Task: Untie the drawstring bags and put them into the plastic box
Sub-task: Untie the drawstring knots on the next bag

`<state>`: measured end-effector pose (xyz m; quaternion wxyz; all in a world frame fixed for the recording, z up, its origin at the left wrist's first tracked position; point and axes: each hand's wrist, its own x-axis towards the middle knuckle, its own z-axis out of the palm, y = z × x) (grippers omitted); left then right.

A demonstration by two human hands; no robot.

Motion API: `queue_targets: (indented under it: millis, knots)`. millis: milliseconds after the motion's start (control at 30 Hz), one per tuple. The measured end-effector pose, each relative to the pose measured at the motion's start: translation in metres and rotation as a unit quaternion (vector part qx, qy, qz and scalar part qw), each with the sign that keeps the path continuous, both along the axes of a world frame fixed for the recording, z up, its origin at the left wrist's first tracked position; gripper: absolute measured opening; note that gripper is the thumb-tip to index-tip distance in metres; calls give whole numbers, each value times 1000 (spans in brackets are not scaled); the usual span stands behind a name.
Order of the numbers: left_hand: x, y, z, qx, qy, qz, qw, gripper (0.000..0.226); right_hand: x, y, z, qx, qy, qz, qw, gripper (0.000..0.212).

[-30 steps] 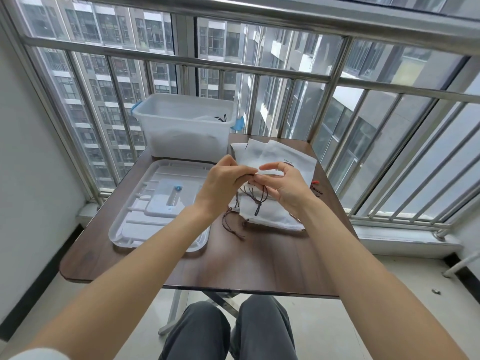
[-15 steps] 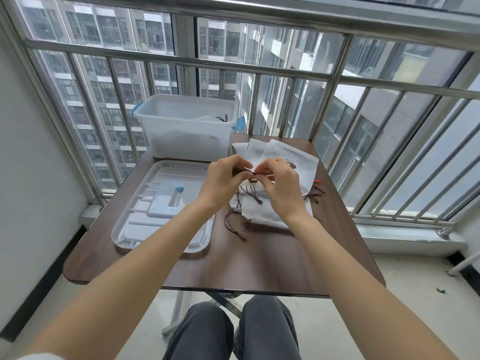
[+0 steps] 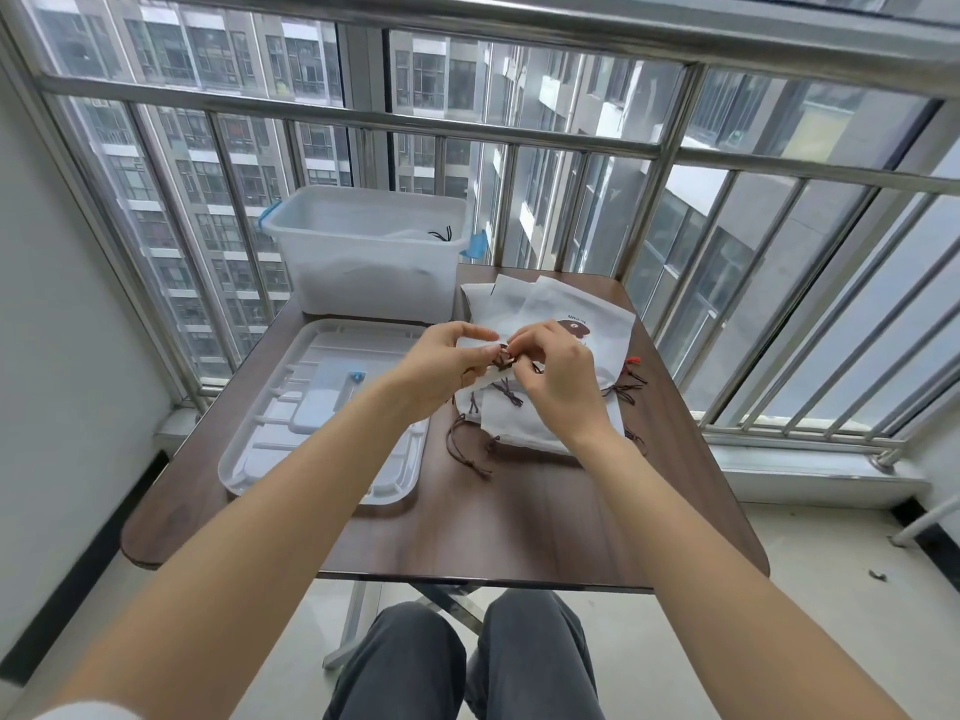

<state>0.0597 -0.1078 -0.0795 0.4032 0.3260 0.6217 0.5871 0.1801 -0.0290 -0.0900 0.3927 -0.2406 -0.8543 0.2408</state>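
Now two hands, left [image 3: 441, 367], right [image 3: 558, 379], pinching one knotted drawstring [image 3: 503, 356]

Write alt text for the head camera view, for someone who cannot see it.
Two hands, the left hand and the right hand, pinch a dark knotted cord on a white drawstring bag over a brown table. A translucent plastic box stands behind its flat lid, by a balcony railing.
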Motion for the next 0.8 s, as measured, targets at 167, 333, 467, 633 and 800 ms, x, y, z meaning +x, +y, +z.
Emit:
queue_targets:
  millis: [167, 333, 467, 633, 800]
  knots:
    - [-3, -1, 4, -13, -67, -17, 998, 10, 3, 1, -1, -21, -8, 10, 1000, 15]
    - [-4, 0, 1, 0, -152, -25, 988, 8, 1, 2, 4, -36, -20, 10, 999, 13]
    - [-3, 1, 1, 27, -131, 1, 991, 3, 3, 7, 11, -71, -35, 20, 997, 10]
    - [3, -1, 5, 73, -62, 32, 995, 3, 6, 11, 22, -135, -51, 46, 988, 5]
    - [0, -8, 8, 85, -48, 78, 992, 6, 10, 15, 27, -186, -25, 26, 982, 9]
